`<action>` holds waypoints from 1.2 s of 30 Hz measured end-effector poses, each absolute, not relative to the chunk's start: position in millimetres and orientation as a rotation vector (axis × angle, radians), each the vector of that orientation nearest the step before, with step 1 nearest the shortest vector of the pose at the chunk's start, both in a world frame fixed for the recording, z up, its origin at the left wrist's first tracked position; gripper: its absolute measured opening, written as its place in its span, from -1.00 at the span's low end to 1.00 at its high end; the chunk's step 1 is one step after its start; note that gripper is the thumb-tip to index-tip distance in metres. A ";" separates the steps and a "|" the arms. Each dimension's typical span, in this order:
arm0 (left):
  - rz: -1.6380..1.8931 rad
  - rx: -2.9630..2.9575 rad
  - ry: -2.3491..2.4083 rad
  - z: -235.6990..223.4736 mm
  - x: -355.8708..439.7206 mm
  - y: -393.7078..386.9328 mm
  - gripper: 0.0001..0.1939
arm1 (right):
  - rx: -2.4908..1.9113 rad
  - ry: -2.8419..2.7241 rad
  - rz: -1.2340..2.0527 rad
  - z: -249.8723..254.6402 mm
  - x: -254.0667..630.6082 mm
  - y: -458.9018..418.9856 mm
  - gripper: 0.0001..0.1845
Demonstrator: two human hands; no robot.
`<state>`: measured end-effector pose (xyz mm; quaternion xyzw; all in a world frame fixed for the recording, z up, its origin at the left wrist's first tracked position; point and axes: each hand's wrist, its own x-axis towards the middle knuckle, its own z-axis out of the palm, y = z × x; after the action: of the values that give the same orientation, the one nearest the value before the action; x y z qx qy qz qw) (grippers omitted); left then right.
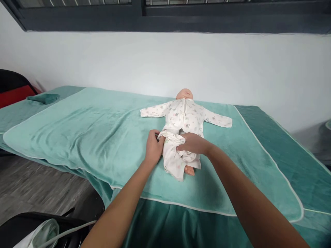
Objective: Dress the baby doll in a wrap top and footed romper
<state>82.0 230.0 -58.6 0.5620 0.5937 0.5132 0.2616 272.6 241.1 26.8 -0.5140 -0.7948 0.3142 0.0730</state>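
Observation:
A baby doll [184, 93] lies on its back on a light green blanket [108, 127], its head toward the wall. It wears a white printed long-sleeved top [178, 113] with both sleeves stretched out sideways. White printed baby pants [173, 163] cover its lower legs, and one foot [189, 170] shows below a leg opening. My left hand [154, 146] grips the bunched waistband at the doll's left-hand side in the picture. Closed on the pants' fabric near the middle is my right hand [193, 143]. Some fingertips are hidden in the folds.
The blanket lies over a darker green bed cover [281, 148] against a white wall [129, 62]. A dark window frame [165, 20] runs above. At lower left are a black chair [23, 220], a pale cable [69, 230] and rolled cloth [43, 232]. A red-and-black chair [15, 94] stands far left.

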 end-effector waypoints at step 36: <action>0.808 2.446 2.028 -55.6 71.7 240.0 -0.62 | -1.745 -2.212 0.478 13.7 257.1 230.6 -0.67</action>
<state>71.7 240.0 -55.6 0.7443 0.6172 0.2459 -0.0687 257.1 230.6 13.7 -0.6045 -0.7662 0.1655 0.1416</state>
